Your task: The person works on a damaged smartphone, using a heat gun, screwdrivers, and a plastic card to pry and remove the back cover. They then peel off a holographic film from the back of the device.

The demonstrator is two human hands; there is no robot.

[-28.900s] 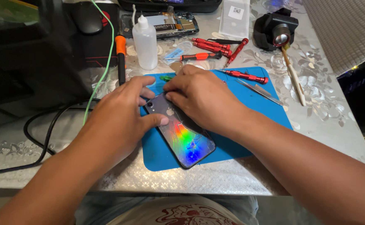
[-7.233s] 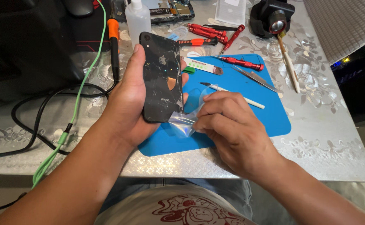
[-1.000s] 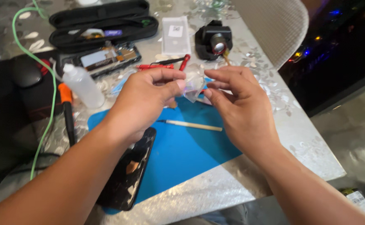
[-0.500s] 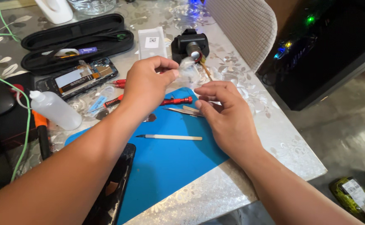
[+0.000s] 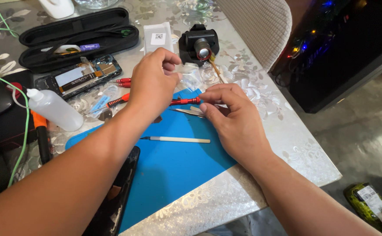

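- Near edge of the table (image 5: pixel 261 192): a dark phone (image 5: pixel 114 201) lies half on the blue mat (image 5: pixel 178 166), untouched.
- Mid-mat: the right hand (image 5: pixel 232 120), fingers curled shut, seems empty.
- Toward the far edge: the left hand (image 5: pixel 154 85) pinches a clear film (image 5: pixel 190 75), apparently peeled and being discarded; finding a clear spot comes next.

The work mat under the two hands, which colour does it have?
The work mat is plain bright blue, seen clearly in the head view.
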